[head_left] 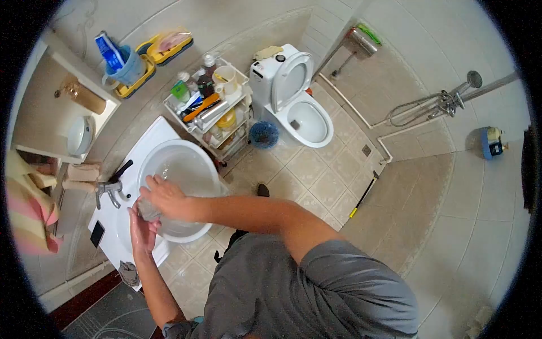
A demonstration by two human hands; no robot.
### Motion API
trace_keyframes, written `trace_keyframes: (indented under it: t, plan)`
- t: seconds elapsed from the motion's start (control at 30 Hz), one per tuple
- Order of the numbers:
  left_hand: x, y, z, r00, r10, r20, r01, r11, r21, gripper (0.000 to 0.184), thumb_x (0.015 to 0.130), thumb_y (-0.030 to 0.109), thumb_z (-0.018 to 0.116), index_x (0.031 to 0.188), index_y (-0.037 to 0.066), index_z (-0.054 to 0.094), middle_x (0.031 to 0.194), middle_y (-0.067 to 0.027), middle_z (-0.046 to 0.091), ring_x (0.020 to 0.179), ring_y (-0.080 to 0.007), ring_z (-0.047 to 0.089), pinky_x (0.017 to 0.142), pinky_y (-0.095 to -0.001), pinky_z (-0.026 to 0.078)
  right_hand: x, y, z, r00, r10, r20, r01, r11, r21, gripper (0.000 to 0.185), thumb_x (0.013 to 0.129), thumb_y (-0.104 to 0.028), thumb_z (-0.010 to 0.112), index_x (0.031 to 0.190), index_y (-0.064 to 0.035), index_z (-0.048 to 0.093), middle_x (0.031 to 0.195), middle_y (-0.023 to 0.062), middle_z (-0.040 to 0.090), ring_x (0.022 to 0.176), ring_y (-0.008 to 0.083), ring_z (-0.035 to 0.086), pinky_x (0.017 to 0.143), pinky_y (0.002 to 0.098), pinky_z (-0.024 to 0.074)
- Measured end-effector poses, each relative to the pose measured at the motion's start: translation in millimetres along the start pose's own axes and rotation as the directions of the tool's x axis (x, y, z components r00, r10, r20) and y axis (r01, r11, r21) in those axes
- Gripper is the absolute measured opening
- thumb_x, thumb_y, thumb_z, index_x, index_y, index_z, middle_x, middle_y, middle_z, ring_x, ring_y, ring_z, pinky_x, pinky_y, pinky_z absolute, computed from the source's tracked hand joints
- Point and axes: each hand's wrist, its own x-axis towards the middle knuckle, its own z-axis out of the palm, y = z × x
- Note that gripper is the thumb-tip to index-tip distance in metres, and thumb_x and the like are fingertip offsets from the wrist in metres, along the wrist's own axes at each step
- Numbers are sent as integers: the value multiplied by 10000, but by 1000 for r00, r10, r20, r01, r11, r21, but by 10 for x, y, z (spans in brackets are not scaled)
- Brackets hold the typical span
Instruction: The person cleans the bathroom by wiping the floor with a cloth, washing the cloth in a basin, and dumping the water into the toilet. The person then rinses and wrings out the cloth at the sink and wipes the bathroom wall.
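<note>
A small crumpled grey cloth (pixel 149 209) is between my two hands, over the near left rim of a white basin (pixel 212 164). My left hand (pixel 144 230) is wet and cups the cloth from below. From above, my right hand (pixel 169 199) presses on it with bent fingers, covering part of it. Clear water shows inside the basin, which stands on the white sink counter (pixel 155 134). The tap (pixel 108 194) is just left of my hands. Another grey cloth (pixel 129 274) lies bunched at the counter's near corner.
A black phone (pixel 97 233) lies on the counter. Beyond the basin are a crowded shelf cart (pixel 206 116), a blue bin (pixel 263 134) and a toilet (pixel 291 96) with its lid raised. An open wall cabinet (pixel 51 107) is at left, a shower head (pixel 474 79) at right.
</note>
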Motion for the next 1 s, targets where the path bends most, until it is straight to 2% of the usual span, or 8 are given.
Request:
trace_keyframes:
  t: [0.13, 0.2, 0.3, 0.4, 0.67, 0.73, 0.9, 1.0]
  plan:
    - [97, -138, -202, 846, 519, -124, -447, 815, 368, 473, 974, 166, 594, 1388, 40, 403, 1284, -113, 549, 1144, -241, 569, 995, -390, 464, -27, -92, -362, 962, 105, 252, -224, 830, 511, 539, 708, -126, 785, 1169, 20, 547, 1146, 200, 542, 1134, 301, 544, 865, 382, 513]
    - [-69, -66, 405, 801, 589, -104, -534, 783, 320, 483, 977, 160, 587, 1399, 35, 390, 1310, -124, 529, 1178, -253, 548, 1008, -402, 454, -41, -33, -558, 881, 91, 465, -474, 177, 863, 524, 825, -124, 711, 1270, 39, 488, 1173, 187, 576, 1116, 248, 551, 929, 345, 467]
    - [-109, -237, 1096, 761, 639, -116, -594, 757, 271, 570, 960, 164, 613, 1440, 26, 339, 1377, -148, 473, 1241, -269, 501, 1044, -416, 423, -212, 201, -807, 913, 44, 406, -401, -85, 912, 479, 909, -165, 650, 1304, 42, 476, 1196, 159, 593, 1098, 190, 541, 957, 325, 437]
    - [69, -651, 1554, 726, 597, -341, -459, 791, 405, 722, 901, 228, 707, 1463, 23, 303, 1376, -162, 473, 1235, -272, 496, 1064, -412, 398, -523, 686, -1130, 931, 25, 364, -364, -28, 931, 483, 940, -211, 626, 1319, 39, 460, 1177, 123, 585, 1092, 176, 530, 954, 322, 438]
    - [984, -1216, 3312, 773, 626, -103, -307, 510, 804, 671, 725, -121, 597, 1374, 7, 482, 1343, -158, 520, 1186, -272, 547, 1028, -352, 424, -1295, 2789, -2328, 944, 106, 311, -328, 379, 865, 564, 788, -17, 733, 1293, 2, 481, 1120, 83, 598, 1007, 157, 590, 816, 293, 521]
    - [1211, -1264, 3526, 852, 515, 97, -189, 130, 973, 648, 716, -118, 623, 1337, 41, 526, 1286, -159, 551, 1145, -308, 575, 974, -353, 458, -1419, 3250, -2747, 944, 149, 295, -330, 486, 809, 526, 749, 21, 723, 1233, -2, 518, 1080, 72, 613, 975, 157, 603, 816, 302, 524]
    - [1692, -1221, 4284, 818, 464, 341, -322, -123, 939, 598, 757, -3, 708, 1322, 63, 524, 1197, -182, 550, 1110, -378, 562, 932, -419, 479, -1236, 3855, -3727, 923, 289, 256, -386, 677, 627, 398, 749, 23, 618, 1142, -3, 566, 1009, 50, 620, 943, 127, 590, 834, 283, 498]
    - [1932, -1144, 4421, 838, 335, 430, -422, -101, 901, 610, 768, 190, 742, 1322, 58, 522, 1239, -191, 537, 1150, -381, 536, 951, -443, 466, -1231, 3893, -3849, 808, 500, 313, -521, 357, 775, 486, 797, -11, 624, 1275, -21, 544, 1132, 50, 623, 992, 160, 593, 884, 301, 480]
